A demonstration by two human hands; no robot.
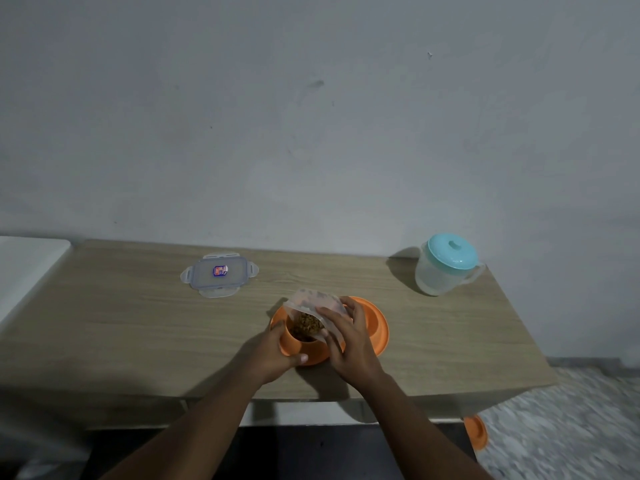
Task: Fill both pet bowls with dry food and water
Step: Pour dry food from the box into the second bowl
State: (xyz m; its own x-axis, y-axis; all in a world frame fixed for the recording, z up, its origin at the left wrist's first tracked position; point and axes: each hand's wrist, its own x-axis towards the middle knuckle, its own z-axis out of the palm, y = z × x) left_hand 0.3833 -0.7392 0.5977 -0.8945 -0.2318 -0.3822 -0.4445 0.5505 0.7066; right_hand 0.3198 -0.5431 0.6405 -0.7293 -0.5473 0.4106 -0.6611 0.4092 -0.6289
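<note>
An orange pet bowl (375, 327) stands near the front edge of the wooden table (121, 327). My left hand (277, 355) grips the bowl's left side. My right hand (348, 337) holds a clear plastic food container (311, 301) tipped forward over the bowl's left cup. Brown dry food (306, 325) shows at the container's mouth and in the cup beneath it. A translucent water jug (445, 268) with a teal lid stands at the table's far right corner, apart from both hands.
The container's clear clip-on lid (219, 274) lies flat at the back left of the table. A second orange object (476, 432) sits on the speckled floor below the table's right corner. A white surface (24, 265) adjoins the table's left end. A grey wall runs behind.
</note>
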